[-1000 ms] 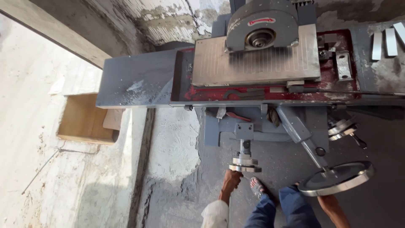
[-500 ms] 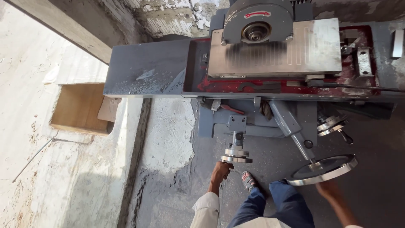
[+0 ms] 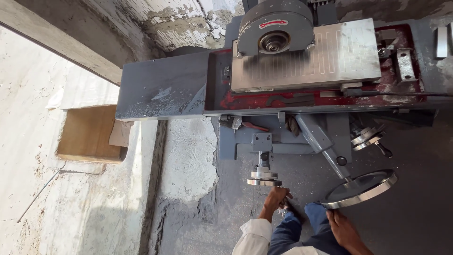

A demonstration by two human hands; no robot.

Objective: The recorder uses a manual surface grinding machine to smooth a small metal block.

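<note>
I look down on a grey surface grinder. Its round wheel guard [image 3: 275, 33] hangs over the left part of the steel magnetic table [image 3: 330, 59]. My left hand [image 3: 277, 197] is closed around the handle just below the small handwheel [image 3: 264, 177] at the machine's front. To the right, my right hand [image 3: 343, 228] has its fingers curled at the near rim of the large polished handwheel [image 3: 362, 189]. My blue trouser legs and a white sleeve show at the bottom edge.
A second small handwheel [image 3: 365, 137] sticks out at the right front of the machine. A grey sheet-metal tray [image 3: 160, 89] extends from its left side. A cardboard box [image 3: 89, 134] lies on the pale floor at the left, beside a concrete beam. The floor under me is dark grey.
The steel table has slid to the right under the wheel guard. My right hand has come into view at the large handwheel. The camera has shifted.
</note>
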